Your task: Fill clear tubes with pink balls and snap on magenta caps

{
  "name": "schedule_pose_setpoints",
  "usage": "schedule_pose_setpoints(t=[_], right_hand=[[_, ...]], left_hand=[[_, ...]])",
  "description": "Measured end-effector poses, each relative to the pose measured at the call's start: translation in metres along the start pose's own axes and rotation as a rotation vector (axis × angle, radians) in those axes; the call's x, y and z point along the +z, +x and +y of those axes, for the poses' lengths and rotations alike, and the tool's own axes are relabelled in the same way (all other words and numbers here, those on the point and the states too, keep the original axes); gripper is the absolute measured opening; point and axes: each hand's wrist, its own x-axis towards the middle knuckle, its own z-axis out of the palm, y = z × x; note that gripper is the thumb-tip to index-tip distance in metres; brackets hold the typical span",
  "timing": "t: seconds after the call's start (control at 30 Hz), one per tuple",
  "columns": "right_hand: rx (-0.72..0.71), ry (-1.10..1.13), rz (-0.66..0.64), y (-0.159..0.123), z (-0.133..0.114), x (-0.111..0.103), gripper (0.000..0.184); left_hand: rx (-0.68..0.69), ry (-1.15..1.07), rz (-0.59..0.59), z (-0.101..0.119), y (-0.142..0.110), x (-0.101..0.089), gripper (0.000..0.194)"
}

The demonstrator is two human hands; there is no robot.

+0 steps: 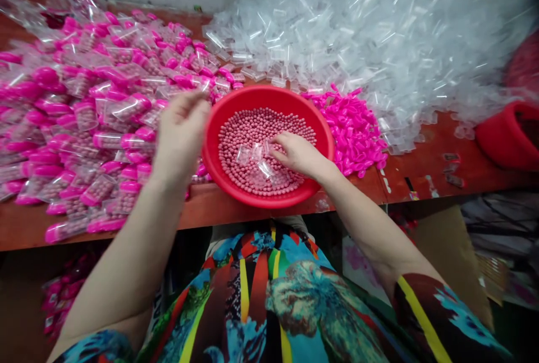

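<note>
Containers (256, 152) of clear plastic, a small cluster, lie just to the left of the right hand (295, 154), on top of the pink beads (238, 127) in the red bowl (269, 202). That hand is clearly the nearer: it reaches over the bowl's right side with its fingers bent and their tips at the cluster's right edge. Whether they pinch one piece or only rest against it, I cannot tell. The cluster's long axes do not agree; the lowest piece, nearest the body, carries a bright streak slanting away from the left hand and down toward the wearer, while those beyond it look more upright to the view.

The left hand (183, 127) is raised outside the bowl, beside its left rim, so the rim and a strip of beads separate it from the cluster. Its fingers are drawn together, but blur hides whether anything is between them. Beneath it and farther left spreads a heap of bead-filled packs (96, 118) with pink ends. Just beyond the right hand, past the bowl's right rim, sit loose pink caps (351, 132); farther out, ahead and to the right, empty clear cases (349, 31) are piled on the table (236, 214).
</note>
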Motion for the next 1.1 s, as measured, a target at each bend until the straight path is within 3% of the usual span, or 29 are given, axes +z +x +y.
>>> schedule_pose_setpoints(t=[0.1, 0.13, 0.2, 0.27, 0.33, 0.43, 0.57, 0.67, 0.77, 0.87, 0.93, 1.0, 1.1], right_hand=[[0.083, -0.01, -0.088, 0.023, -0.008, 0.011, 0.02], [0.111, -0.011, -0.098, 0.028, -0.008, 0.01, 0.011], [0.142, 0.063, -0.047, 0.03, -0.005, 0.001, 0.015], [0.203, 0.351, 0.065, 0.023, 0.001, -0.01, 0.02], [0.298, 0.836, 0.142, 0.008, 0.004, -0.018, 0.02], [0.399, 1.414, 0.131, -0.013, 0.001, -0.016, 0.024], [0.446, 1.702, 0.077, -0.024, -0.01, -0.004, 0.031], [0.429, 1.644, 0.118, -0.029, -0.014, -0.008, 0.036], [0.333, 1.33, 0.415, -0.043, -0.004, -0.029, 0.037], [0.305, 1.01, 0.623, -0.072, 0.024, -0.052, 0.024], [0.377, 0.882, 0.664, -0.097, 0.048, -0.059, 0.021], [0.479, 0.724, 0.692, -0.122, 0.07, -0.054, 0.019], [0.592, 0.435, 0.61, -0.146, 0.09, -0.028, 0.015]], left_hand=[[-0.155, -0.077, -0.191, -0.012, -0.032, 0.043, 0.02], [-0.218, -0.114, -0.235, -0.016, -0.039, 0.052, 0.018], [-0.355, -0.196, -0.266, -0.021, -0.047, 0.063, 0.018], [-0.485, -0.287, -0.281, -0.025, -0.048, 0.067, 0.023], [-0.551, -0.385, -0.352, -0.026, -0.049, 0.072, 0.027], [-0.502, -0.481, -0.469, -0.026, -0.053, 0.083, 0.033], [-0.354, -0.432, -0.46, -0.024, -0.056, 0.094, 0.042], [-0.212, -0.153, -0.496, -0.024, -0.043, 0.093, 0.042], [0.141, 0.395, -0.563, -0.027, -0.018, 0.094, 0.036], [0.444, 0.918, -0.81, -0.036, 0.0, 0.109, 0.027], [0.52, 1.119, -1.001, -0.043, 0.002, 0.127, 0.028], [0.524, 1.189, -1.117, -0.052, -0.002, 0.147, 0.03], [0.44, 1.096, -1.151, -0.062, -0.012, 0.174, 0.025]])
